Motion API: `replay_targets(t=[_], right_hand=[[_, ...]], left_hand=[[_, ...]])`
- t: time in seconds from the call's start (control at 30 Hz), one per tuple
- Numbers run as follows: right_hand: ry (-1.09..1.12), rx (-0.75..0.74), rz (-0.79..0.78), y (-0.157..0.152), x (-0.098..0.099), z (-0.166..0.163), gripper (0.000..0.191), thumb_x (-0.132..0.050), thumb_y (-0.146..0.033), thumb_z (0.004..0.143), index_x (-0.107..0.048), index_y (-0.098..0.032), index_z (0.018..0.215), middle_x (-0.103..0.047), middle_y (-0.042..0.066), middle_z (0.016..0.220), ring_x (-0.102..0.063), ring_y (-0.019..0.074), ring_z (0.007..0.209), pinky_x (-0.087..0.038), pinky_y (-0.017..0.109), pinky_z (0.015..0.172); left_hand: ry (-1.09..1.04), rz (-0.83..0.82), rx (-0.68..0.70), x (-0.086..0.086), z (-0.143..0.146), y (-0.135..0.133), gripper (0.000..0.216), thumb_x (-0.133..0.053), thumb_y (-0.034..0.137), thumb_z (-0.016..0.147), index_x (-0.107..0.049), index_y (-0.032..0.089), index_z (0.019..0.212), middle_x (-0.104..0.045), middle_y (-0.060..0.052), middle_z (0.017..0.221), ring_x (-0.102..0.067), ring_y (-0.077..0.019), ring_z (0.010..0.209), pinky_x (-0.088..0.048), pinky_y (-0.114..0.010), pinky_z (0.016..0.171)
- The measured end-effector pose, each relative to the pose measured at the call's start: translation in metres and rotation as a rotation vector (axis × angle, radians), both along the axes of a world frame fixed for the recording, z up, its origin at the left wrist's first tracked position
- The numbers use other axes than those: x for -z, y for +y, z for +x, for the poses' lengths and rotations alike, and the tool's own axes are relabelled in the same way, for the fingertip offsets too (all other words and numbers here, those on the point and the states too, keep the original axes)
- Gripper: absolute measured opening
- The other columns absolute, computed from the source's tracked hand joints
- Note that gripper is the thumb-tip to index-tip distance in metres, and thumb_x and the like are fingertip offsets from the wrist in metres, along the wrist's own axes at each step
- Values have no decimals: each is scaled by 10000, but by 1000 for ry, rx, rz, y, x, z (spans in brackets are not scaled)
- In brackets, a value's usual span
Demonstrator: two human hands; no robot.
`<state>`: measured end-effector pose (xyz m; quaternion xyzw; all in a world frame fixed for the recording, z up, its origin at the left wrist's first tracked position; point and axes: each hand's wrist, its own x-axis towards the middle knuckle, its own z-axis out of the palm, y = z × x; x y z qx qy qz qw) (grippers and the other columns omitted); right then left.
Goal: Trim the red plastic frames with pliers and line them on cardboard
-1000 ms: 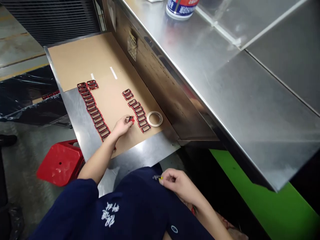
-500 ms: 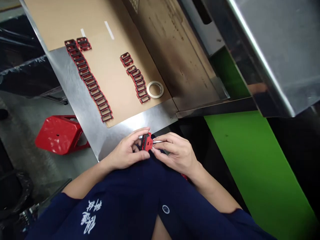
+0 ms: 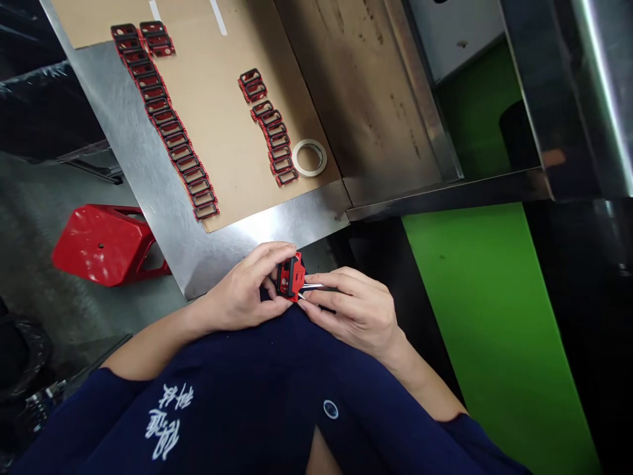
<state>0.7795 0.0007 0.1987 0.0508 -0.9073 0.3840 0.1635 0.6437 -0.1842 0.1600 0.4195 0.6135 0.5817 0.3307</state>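
Note:
Between thumb and fingers, my left hand (image 3: 252,287) grips a small red and black frame-shaped part (image 3: 291,277) close to my body, off the table's front edge. My right hand (image 3: 353,307) is closed on slim metal tweezers (image 3: 312,286), their tips at the right side of that part. Whether the tips pinch anything is too small to see. On the cardboard sheet (image 3: 227,204), similar parts lie in a long row (image 3: 174,140) at the left and a shorter row (image 3: 278,140) at the right.
A roll of tape (image 3: 322,158) lies beside the shorter row. The cardboard rests on a metal table (image 3: 163,244). A red stool (image 3: 103,244) stands left of the table. To the right are a green panel (image 3: 484,284) and a metal housing (image 3: 588,99).
The view has shifted, so the table and its rows sit higher in the picture. The held part is tilted slightly differently, showing more of its front. Both hands keep their grips.

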Motion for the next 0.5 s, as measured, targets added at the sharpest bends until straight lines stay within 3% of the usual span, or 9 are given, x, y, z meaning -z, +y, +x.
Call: replay_targets(t=[0.27, 0.5], right_hand=[[-29, -31, 38, 1, -3, 0, 48, -759, -139, 896, -733, -166, 925, -744, 76, 1016, -697, 163, 799, -583, 287, 678], [-36, -34, 35, 0, -4, 1, 39, -755, -128, 915, -734, -149, 941, -737, 81, 1031, -695, 167, 846, -590, 291, 726]], left_hand=[[-13, -2, -3, -1, 0, 1, 797, -728, 87, 791, -468, 316, 1509, -511, -138, 1426, -685, -152, 855, -648, -249, 655], [115, -20, 13, -6, -1, -1, 785, -703, 76, 830, -408, 297, 1524, -500, -135, 1416, -676, -169, 983, -643, -248, 726]])
